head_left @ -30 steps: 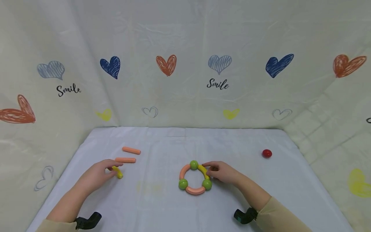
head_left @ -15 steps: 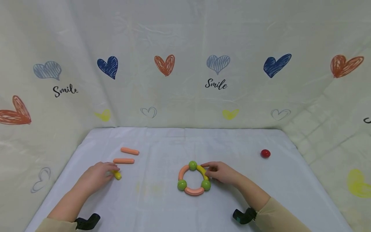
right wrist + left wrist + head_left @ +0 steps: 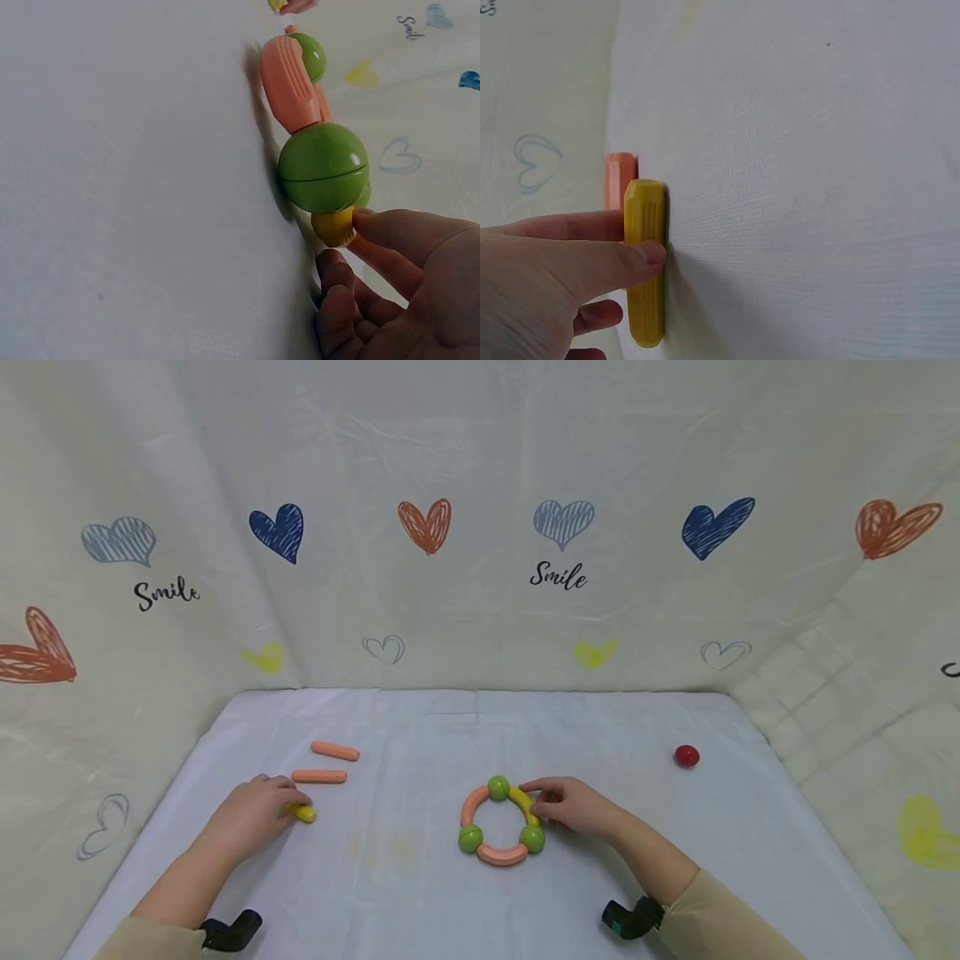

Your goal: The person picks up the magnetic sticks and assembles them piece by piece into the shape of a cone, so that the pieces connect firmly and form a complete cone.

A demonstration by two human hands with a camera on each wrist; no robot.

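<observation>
White cloth [image 3: 420, 910] spreads out; left hand [image 3: 258, 814] pinches a yellow stick [image 3: 646, 217], right hand [image 3: 576, 807] the yellow arc [image 3: 524, 801] of a ring [image 3: 502, 855]. Both look light, stiff, best held mid-length.

"Smile" [image 3: 558, 576] x2 in blk script on cloth backdrop [image 3: 480, 443], L & R of ctr.

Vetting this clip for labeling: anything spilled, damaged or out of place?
Faint yellowish patches on the otherwise plain white tablecloth, left of the toy ring: stain or show-through, can't tell. The red ball sits alone at far right, apart from everything else. No damage visible.
</observation>
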